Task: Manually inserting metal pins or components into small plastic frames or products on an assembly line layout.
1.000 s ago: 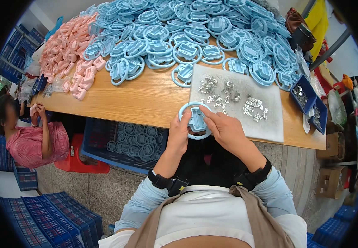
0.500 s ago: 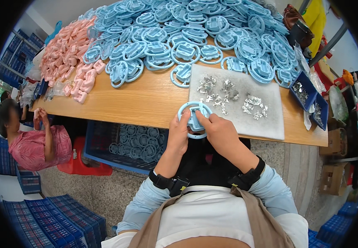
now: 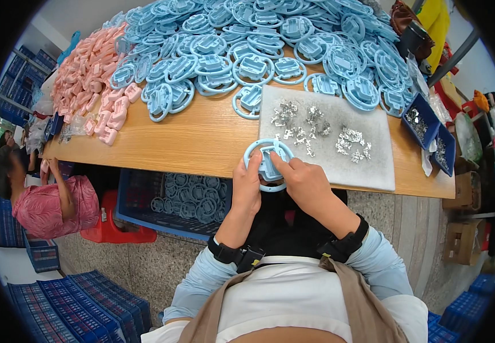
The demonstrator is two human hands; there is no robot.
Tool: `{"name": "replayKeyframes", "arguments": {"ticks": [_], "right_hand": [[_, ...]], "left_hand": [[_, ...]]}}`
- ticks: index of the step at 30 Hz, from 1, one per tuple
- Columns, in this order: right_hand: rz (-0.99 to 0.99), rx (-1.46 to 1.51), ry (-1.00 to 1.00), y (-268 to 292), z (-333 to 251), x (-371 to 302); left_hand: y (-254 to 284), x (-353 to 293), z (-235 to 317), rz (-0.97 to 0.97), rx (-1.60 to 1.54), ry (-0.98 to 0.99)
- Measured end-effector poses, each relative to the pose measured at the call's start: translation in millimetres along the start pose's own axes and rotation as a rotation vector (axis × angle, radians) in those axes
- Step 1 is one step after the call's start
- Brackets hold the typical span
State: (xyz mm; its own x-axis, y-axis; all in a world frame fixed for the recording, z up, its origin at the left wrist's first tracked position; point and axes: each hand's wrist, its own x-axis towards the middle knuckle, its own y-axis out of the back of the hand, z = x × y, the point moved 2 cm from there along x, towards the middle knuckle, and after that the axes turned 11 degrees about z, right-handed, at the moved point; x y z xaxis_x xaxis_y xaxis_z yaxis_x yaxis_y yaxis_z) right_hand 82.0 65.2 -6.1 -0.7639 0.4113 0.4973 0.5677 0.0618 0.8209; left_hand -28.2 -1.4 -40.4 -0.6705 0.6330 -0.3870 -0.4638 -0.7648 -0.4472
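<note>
Between my hands, at the table's front edge, is a light-blue plastic ring (image 3: 268,142) with a boxy housing in its middle. My left hand (image 3: 246,186) grips its left side, thumb on the housing. My right hand (image 3: 304,183) holds the right side, its finger pressed into the housing; whatever lies under that fingertip is hidden. Just beyond my hands, small silvery metal clips (image 3: 350,137) lie in loose clusters on a pale grey foam mat (image 3: 373,171).
A big heap of matching blue rings (image 3: 253,68) covers the table's far side, with pink plastic parts (image 3: 90,86) to its left. Blue bins (image 3: 422,123) of metal bits stand at right. Below the table, a blue crate (image 3: 136,197) holds more rings. Another person (image 3: 56,200) sits at left.
My hands and the ring stay almost in place, the fingers still pressing on the housing. The person at left has lowered their hands a little.
</note>
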Motion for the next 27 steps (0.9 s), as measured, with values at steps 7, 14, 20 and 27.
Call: {"name": "replayKeyframes", "arguments": {"ticks": [7, 14, 20, 27], "right_hand": [[-0.072, -0.216, 0.08, -2, -17, 5], [-0.072, -0.21, 0.123, 3, -15, 10], [0.328, 0.289, -0.2, 9, 7, -5], [0.128, 0.589, -0.511, 16, 15, -25]], "left_hand": [[6, 2, -8, 0.008, 0.047, -0.054], [7, 4, -6, -0.041, -0.002, -0.042], [4, -16, 3, -0.085, -0.047, 0.004], [17, -35, -4, -0.167, -0.022, 0.134]]}}
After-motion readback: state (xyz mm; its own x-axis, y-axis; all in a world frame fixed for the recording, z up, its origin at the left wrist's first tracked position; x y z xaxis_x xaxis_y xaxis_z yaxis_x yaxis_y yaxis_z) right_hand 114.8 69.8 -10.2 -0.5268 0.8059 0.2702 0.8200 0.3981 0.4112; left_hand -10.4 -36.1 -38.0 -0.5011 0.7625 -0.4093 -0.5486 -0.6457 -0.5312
